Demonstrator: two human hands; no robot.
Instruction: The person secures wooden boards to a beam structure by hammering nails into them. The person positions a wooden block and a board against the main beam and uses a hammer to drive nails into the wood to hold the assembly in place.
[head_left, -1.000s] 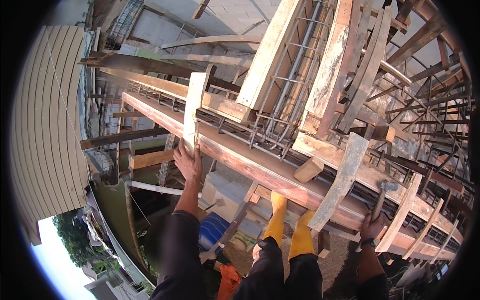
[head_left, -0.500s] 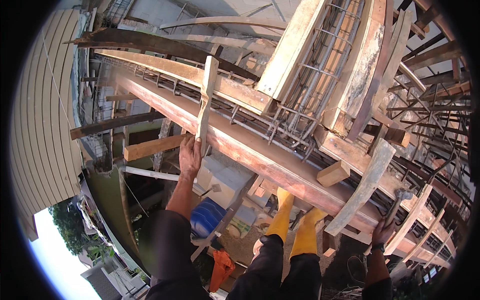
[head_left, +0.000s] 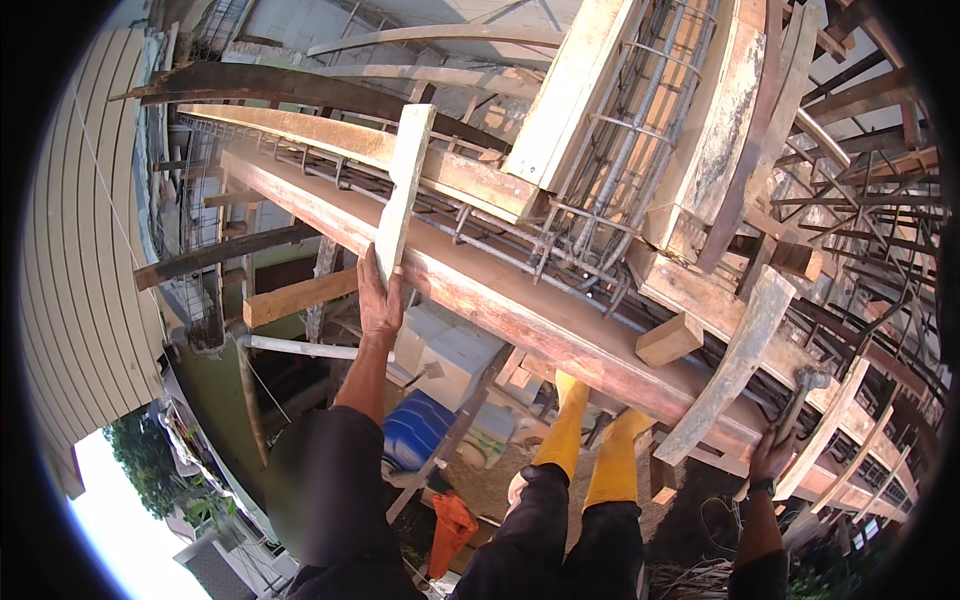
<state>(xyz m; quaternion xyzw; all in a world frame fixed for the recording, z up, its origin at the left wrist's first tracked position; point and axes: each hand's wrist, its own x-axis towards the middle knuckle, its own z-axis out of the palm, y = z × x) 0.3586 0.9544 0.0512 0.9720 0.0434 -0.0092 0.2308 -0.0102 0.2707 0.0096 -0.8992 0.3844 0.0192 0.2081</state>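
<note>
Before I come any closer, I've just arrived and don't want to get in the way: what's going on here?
A person is working at a long reddish board. The left-hand grip holds the lower end of a short plank set across it. The right-hand grip holds a hammer farther along to the right. Between them, a grey plank lies across the board, with a wooden block to its left.

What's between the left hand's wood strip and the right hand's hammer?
In the head view, a stretch of reddish beam with steel bars beside it, a short wooden block, then a slanting grey plank nearest the hammer.
</note>
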